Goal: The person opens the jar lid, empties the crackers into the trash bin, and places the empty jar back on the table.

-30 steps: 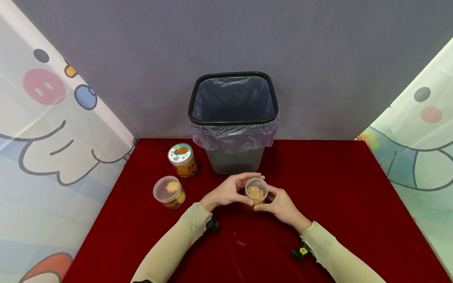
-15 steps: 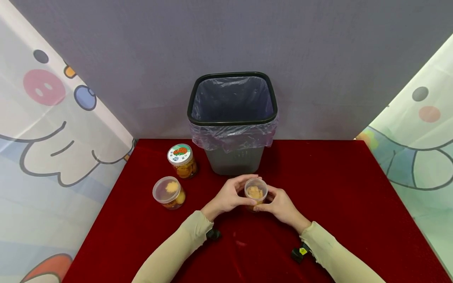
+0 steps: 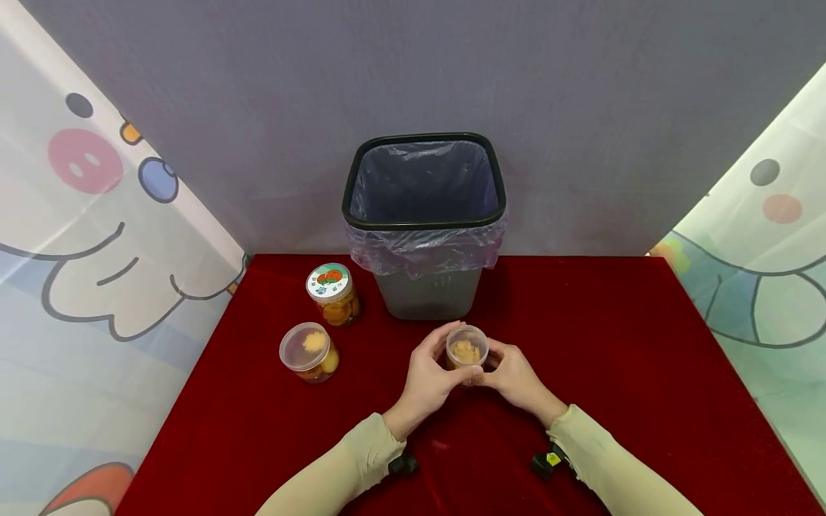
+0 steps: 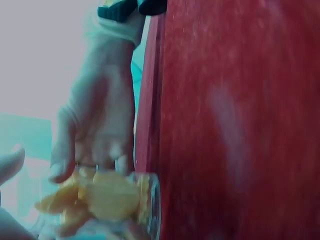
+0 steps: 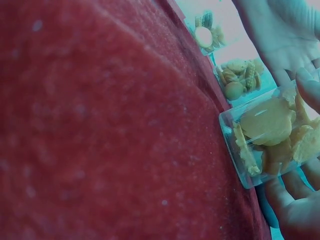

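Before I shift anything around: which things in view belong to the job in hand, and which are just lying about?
In the job:
clear jar of yellow pieces, between left grip and right grip

Untouched, so seemingly just lying about:
jar with printed lid
jar with plain lid
lined bin

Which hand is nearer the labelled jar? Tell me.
Left: the left hand is right of the labelled jar and closer to the person; the right hand is farther right, across the held jar.
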Available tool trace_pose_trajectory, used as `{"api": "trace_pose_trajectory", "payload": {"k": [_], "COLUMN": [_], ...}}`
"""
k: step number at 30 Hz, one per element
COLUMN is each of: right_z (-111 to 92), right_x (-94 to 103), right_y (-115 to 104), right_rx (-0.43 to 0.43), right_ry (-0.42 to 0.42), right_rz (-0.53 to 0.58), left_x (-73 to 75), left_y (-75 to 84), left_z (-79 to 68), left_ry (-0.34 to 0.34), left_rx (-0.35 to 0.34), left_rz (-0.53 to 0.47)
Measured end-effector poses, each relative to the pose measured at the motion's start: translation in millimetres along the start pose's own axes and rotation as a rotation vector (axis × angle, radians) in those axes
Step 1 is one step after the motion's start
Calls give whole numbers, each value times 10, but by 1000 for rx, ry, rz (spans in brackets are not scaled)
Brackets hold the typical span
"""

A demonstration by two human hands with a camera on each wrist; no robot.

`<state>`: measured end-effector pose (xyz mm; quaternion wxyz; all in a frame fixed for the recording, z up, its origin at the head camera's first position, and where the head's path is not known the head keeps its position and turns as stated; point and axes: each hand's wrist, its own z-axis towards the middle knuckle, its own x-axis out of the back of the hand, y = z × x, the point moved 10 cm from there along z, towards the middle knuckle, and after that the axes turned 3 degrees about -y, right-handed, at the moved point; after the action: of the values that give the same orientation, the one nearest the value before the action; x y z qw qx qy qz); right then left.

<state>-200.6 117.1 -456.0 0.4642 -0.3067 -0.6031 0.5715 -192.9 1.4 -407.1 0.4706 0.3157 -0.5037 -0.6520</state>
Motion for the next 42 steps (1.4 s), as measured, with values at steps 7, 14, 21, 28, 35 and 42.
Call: {"api": "trace_pose_trajectory", "payload": {"k": [7, 14, 21, 28, 35, 42], "right_z": [-3, 4, 21, 21, 24, 13], "right_x": [2, -19, -32, -30, -21, -10], "right_y": [3, 27, 26, 25, 13, 44], "right_rx": [-6, -27, -15, -10, -13, -28], "right_ry": [-3, -19, -31, -35, -13, 1], "right_rz": [3, 29, 62, 58, 41, 32], "left_x": [-5, -23, -75, -100, -49, 20], "left_y": [6, -36, -61, -192, -121, 230], "left_z": [-16, 86, 223, 292, 276, 293], "left_ry": [12, -197, -472, -566, -416, -294], "left_rx": [-20, -60, -46, -33, -42, -125], "left_rz": [-8, -81, -149, -144, -123, -119]}}
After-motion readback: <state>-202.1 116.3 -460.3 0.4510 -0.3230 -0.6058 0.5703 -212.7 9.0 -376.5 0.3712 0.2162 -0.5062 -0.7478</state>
